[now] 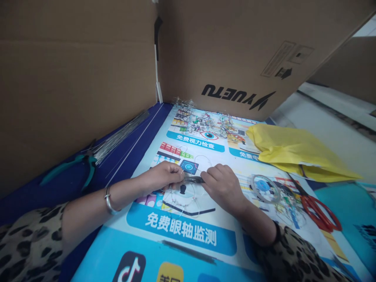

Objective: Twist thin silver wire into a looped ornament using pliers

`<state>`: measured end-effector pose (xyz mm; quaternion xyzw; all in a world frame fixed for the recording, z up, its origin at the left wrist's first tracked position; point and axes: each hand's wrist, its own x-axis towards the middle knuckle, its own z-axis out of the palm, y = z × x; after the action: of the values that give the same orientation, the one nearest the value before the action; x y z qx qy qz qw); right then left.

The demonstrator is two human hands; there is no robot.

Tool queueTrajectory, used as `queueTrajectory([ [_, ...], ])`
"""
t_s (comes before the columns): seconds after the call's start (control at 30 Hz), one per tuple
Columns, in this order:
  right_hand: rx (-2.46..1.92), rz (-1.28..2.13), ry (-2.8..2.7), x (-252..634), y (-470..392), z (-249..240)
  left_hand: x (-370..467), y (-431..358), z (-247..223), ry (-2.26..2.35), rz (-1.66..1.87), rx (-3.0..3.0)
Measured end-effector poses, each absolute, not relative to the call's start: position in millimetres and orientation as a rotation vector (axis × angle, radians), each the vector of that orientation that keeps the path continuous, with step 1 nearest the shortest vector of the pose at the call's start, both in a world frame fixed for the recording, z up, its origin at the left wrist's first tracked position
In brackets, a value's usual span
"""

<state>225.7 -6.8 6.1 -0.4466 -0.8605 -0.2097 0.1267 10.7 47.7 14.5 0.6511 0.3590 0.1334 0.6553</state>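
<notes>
My right hand (223,185) is closed around a slim dark metal tool (194,179), which looks like tweezers; most of it is hidden in the fist. The tool's tip points left and reaches the fingertips of my left hand (164,176). That hand is pinched on a thin wire (202,159), part of which curves up in a loose loop between the hands. Under both hands, fine wire loops with small beads (188,205) appear to lie on the printed poster (182,246).
Teal-handled pliers (88,166) and a bundle of straight wires (122,137) lie at left. Tangled wire pieces (202,121) lie at the back. At right are a clear tape roll (265,188), red-handled scissors (320,213) and a yellow bag (296,152). Cardboard walls (229,51) stand behind.
</notes>
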Motion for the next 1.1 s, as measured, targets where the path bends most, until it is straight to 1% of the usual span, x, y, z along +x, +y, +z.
queueTrajectory([
  [1.1,-1.304,-0.472,-2.543,226.2,-6.0,-3.2,11.0,48.4,13.1,0.84,0.273,1.552],
])
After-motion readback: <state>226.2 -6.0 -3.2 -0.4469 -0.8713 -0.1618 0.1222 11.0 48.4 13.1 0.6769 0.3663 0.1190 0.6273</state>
